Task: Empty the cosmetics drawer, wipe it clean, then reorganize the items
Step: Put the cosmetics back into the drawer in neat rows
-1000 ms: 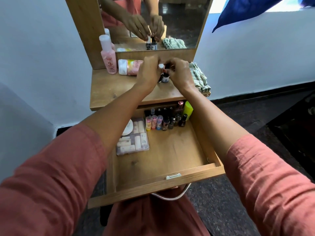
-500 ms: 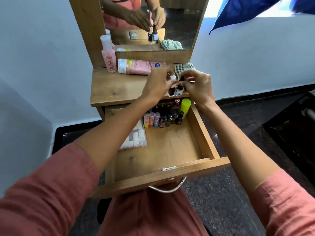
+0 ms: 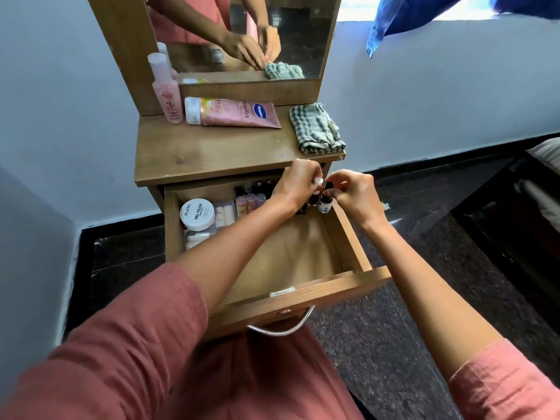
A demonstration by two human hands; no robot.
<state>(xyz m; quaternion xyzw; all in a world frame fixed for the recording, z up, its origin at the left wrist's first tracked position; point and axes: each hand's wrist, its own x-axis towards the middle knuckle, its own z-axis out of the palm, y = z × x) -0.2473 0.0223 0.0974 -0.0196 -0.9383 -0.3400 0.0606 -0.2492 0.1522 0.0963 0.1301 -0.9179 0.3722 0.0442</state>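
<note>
Lowered from counter (image 3: 212, 153) into drawer (image 3: 348, 237), far right corner, left grip (image 3: 295, 186) pinches white-capped bottle (image 3: 318, 181), right grip (image 3: 354, 194) dark-capped bottle (image 3: 323, 204); crowding there could topple the standing row (image 3: 251, 201).

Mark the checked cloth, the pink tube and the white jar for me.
checked cloth (image 3: 315, 130), head view, middle of the folded fabric on the tabletop.
pink tube (image 3: 239, 114), head view, middle of its lying body.
white jar (image 3: 197, 211), head view, centre of its printed lid, in the drawer.
</note>
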